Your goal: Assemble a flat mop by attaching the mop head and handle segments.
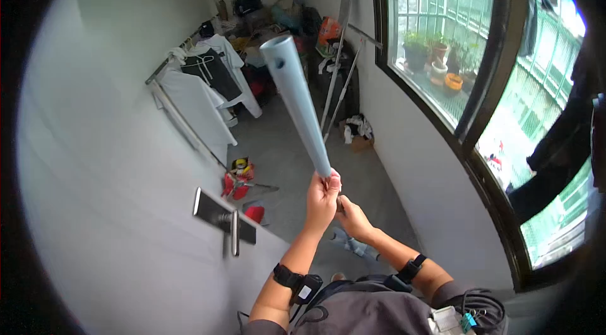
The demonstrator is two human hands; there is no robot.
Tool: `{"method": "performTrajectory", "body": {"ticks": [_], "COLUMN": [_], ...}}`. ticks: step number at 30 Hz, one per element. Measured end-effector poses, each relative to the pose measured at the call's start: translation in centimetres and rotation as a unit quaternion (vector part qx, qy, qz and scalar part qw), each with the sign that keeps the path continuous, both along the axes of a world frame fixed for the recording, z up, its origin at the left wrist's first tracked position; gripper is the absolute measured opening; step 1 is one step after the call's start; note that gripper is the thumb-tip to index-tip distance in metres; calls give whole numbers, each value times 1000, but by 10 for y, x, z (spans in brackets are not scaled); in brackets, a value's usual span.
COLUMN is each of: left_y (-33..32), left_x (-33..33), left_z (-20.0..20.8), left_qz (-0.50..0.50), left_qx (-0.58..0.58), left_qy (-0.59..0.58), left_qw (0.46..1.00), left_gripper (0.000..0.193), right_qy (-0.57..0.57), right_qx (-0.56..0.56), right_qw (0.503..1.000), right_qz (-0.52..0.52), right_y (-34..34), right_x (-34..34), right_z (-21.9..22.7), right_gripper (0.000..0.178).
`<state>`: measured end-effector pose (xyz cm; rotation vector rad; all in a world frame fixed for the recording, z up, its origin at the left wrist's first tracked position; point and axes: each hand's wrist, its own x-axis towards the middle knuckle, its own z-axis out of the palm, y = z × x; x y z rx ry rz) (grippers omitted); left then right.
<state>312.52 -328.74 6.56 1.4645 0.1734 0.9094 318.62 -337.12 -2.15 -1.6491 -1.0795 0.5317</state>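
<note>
A long pale blue-grey tube [297,98] rises from my hands, tilted up and to the left. Its wide open end with a round side hole is at the top. My left hand [322,202] is closed around the tube's lower end, thumb along the front. Just below and to the right, my right hand [355,220] is closed close beside the left one. A small dark bit shows at its fingertips, but what it grips is mostly hidden.
A white door with a metal handle [235,234] stands on the left. Behind it is a rack with shirts [199,98]. Red items [238,183] lie on the floor. Long metal poles [338,64] lean on the right wall, near a box of cloths [358,133] and a dark-framed window [464,139].
</note>
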Motion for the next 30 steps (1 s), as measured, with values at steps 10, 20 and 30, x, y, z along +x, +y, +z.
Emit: {"method": "performTrajectory", "body": {"ticks": [10,20,30], "left_y": [115,277,335], "left_x": [167,186,15], "left_z": [3,-115,-294], "left_qz": [-26,-7,90], "left_qx": [110,271,114], "left_qy": [-4,393,659], "left_qw": [994,879,738], "left_gripper": [36,30,26], "right_qy": [-7,34,10], "right_qx": [138,-5,-15], "right_qw": [989,999,995], "right_qz": [-60,-9,100], "right_y": [119,271,461], "right_x": [162,321,423], "right_z": [13,-17,-15], "right_gripper": [22,20,16]}}
